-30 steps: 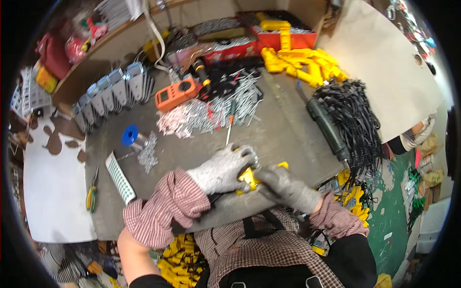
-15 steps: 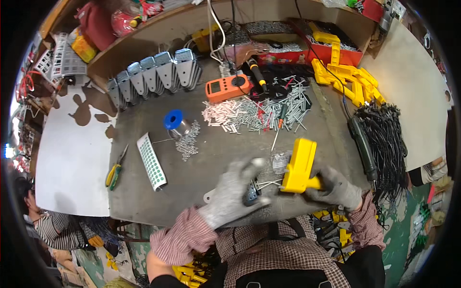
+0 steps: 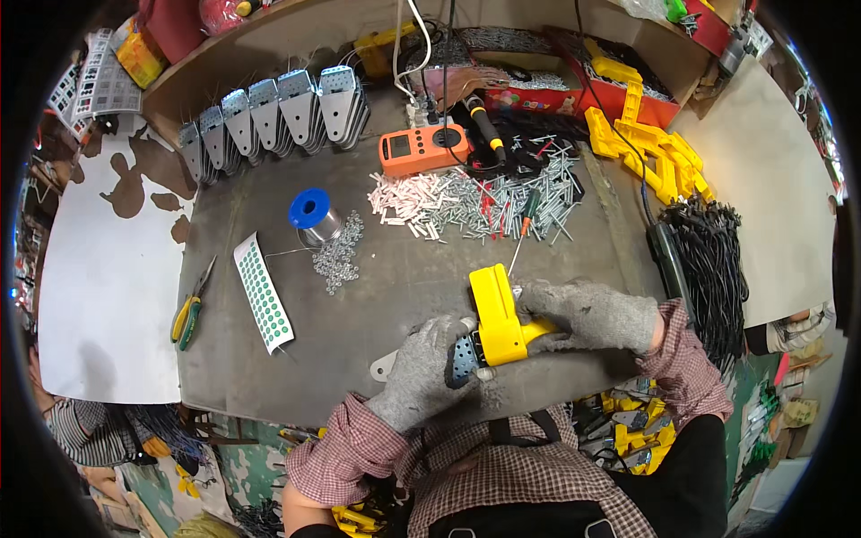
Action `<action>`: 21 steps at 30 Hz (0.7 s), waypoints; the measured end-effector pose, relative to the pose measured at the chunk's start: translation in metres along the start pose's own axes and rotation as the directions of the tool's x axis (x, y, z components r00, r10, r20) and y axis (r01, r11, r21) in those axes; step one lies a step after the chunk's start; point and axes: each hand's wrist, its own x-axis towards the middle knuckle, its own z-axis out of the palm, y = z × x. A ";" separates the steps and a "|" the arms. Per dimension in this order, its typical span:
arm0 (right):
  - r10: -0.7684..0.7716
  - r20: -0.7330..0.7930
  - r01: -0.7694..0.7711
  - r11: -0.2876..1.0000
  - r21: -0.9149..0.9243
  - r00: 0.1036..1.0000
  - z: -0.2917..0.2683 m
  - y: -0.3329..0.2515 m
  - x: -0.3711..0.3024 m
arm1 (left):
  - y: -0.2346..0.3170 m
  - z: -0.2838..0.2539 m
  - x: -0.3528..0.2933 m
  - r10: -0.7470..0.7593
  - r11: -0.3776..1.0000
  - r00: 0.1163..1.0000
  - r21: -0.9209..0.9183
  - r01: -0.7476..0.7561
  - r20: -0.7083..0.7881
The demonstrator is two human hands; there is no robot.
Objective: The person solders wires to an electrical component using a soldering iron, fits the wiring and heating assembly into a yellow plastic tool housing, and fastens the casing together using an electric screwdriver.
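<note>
the left hand (image 3: 420,369), gloved in grey, is clasping a perforated metal piece (image 3: 464,358), its fingers wrapping the edges. the right hand (image 3: 592,314) is grasping the stub of a yellow plastic housing (image 3: 496,309). both parts are sitting between the hands above the near edge of the workbench (image 3: 386,291); the housing is leaning slightly left, and its lower left side is meeting the metal piece. the left hand is hiding part of the joint, so seating is going unverified.

principal concern: misalignment; uneven pressure between the hands could be skewing the fit. secondary concern: the left fingertips are lying close to the joint, so glove fabric could be getting pinched. third: the near edge is running just below, so a slipping grip could be sending a part over it. lastly, a screwdriver (image 3: 530,208) is pointing its shaft toward the housing; a careless knock could be scattering the loose screws (image 3: 459,204) beside it
</note>
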 end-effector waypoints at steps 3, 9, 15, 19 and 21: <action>0.039 0.040 -0.042 0.996 0.073 0.998 0.000 0.009 0.009 | 0.004 0.000 0.005 -0.008 1.000 1.000 -0.011 0.008 0.021; 0.095 0.020 -0.096 0.982 0.163 0.995 0.002 0.018 0.011 | 0.021 -0.004 0.016 -0.095 0.995 0.992 0.045 0.092 0.080; 0.324 -0.898 -0.735 0.678 0.000 0.299 0.000 0.044 -0.074 | 0.008 -0.005 -0.008 -0.168 0.985 0.985 0.037 0.167 0.042; 0.539 -0.800 -0.863 0.503 0.053 0.265 0.017 0.110 -0.190 | 0.018 0.003 0.004 -0.135 0.990 0.987 0.062 0.130 0.085; 0.604 -0.764 -0.564 0.721 0.402 0.228 -0.009 0.095 -0.181 | 0.013 0.001 0.002 -0.067 0.998 0.990 0.007 0.067 0.120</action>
